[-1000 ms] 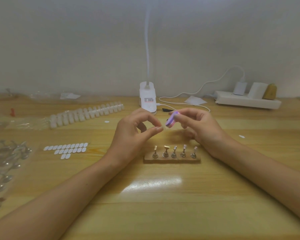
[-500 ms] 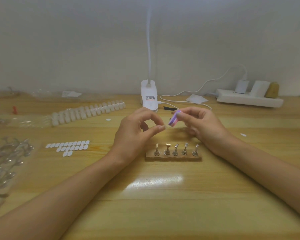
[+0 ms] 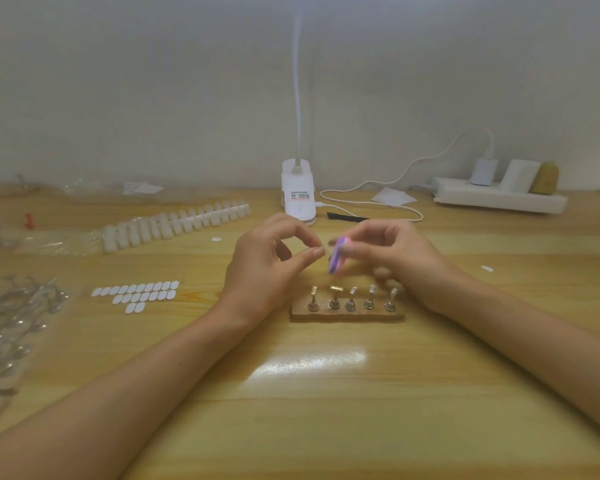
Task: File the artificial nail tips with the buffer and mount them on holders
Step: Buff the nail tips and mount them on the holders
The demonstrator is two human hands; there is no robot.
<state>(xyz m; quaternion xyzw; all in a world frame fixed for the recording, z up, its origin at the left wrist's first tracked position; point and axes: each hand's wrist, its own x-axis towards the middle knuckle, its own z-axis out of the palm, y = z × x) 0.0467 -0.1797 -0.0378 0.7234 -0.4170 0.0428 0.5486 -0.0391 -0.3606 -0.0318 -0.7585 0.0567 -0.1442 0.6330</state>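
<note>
My right hand (image 3: 394,259) pinches a small purple and pink buffer (image 3: 336,258), blurred by motion, above the table's middle. My left hand (image 3: 269,268) is just left of it, thumb and forefinger pressed together as if pinching a nail tip; the tip itself is too small to make out. Below both hands stands a brown base (image 3: 347,315) with several metal holders (image 3: 350,299) upright in a row, none carrying a tip. A strip of clear nail tips (image 3: 174,225) lies at the back left. White oval adhesive tabs (image 3: 136,294) lie left of my left wrist.
A white clip lamp (image 3: 298,192) stands behind the hands, its cable (image 3: 371,202) running to a white power strip (image 3: 499,197) at the back right. Clear plastic bags with metal parts (image 3: 11,320) lie at the far left. A small red piece (image 3: 29,220) sits at the back left.
The buffer in my right hand has swung downward and blurred beside my left fingertips. My left hand has stayed where it was. The camera has shifted slightly.
</note>
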